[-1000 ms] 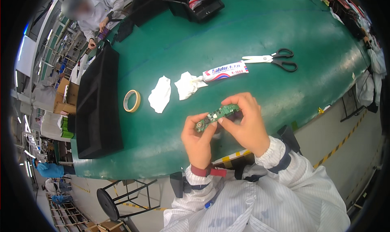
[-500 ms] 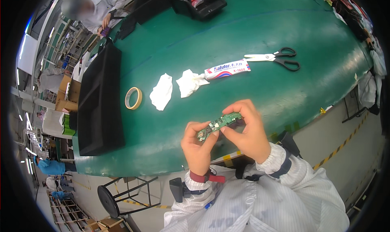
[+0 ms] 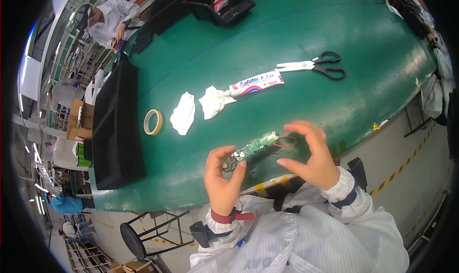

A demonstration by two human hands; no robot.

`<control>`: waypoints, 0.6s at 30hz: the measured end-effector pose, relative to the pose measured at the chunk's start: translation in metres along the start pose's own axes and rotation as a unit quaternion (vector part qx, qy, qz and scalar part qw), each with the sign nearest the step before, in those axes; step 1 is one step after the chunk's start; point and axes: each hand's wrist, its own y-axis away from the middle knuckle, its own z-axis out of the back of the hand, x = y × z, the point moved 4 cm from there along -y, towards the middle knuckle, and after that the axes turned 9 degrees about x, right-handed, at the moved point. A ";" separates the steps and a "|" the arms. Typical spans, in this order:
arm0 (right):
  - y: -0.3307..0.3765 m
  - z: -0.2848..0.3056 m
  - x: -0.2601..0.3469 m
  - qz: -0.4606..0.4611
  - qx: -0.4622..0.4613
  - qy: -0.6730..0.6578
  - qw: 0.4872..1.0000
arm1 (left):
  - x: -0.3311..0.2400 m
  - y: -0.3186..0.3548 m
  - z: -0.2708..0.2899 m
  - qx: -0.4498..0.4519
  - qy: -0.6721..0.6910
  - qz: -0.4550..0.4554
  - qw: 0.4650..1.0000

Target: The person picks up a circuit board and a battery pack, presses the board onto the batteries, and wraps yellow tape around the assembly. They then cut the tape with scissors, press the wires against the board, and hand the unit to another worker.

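Observation:
A narrow green circuit board (image 3: 253,148) with a round metal part at its near left end is held over the front of the table. My left hand (image 3: 224,181) grips that left end between thumb and fingers, a red band round the wrist. From the board's far right end a thin red wire (image 3: 289,139) loops out, with a dark wire beneath it. My right hand (image 3: 313,156) is just right of the wire loop, thumb and fingers apart, holding nothing.
On the green table (image 3: 205,48) lie scissors (image 3: 313,65), a white glue tube (image 3: 256,83), crumpled white tissues (image 3: 183,113) and a tape roll (image 3: 153,122). A black foam tray (image 3: 119,124) stands left, a black bin (image 3: 220,5) at the back. A person (image 3: 112,22) works far left.
My right hand has let go of the board and moved off to the right, fingers spread. The red wire now shows. The left hand keeps its hold, and the whole view has shifted slightly.

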 end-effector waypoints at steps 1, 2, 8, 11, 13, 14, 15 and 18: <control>0.002 0.002 -0.003 -0.001 0.011 0.027 1.000 | -0.003 -0.001 0.002 0.002 -0.002 0.001 1.000; 0.003 0.003 -0.004 -0.013 -0.009 0.007 1.000 | -0.008 -0.002 0.004 0.012 -0.040 -0.011 0.999; 0.001 0.000 0.000 -0.001 -0.018 0.036 0.999 | -0.054 -0.012 -0.002 0.063 -0.172 -0.070 0.981; 0.000 0.001 -0.003 0.001 -0.030 0.046 0.999 | -0.069 -0.023 -0.019 0.055 -0.232 -0.122 0.963; -0.001 0.002 -0.003 0.000 -0.032 0.047 0.998 | -0.075 -0.027 -0.033 0.072 -0.256 -0.111 0.958; -0.002 0.002 -0.003 -0.002 -0.033 0.051 0.998 | -0.071 -0.029 -0.036 0.074 -0.277 -0.144 0.947; -0.002 0.001 -0.003 -0.001 -0.034 0.050 0.998 | -0.070 -0.030 -0.038 0.075 -0.278 -0.145 0.947; -0.003 0.000 -0.002 -0.003 -0.044 0.057 0.997 | -0.067 -0.032 -0.044 0.086 -0.303 -0.104 0.943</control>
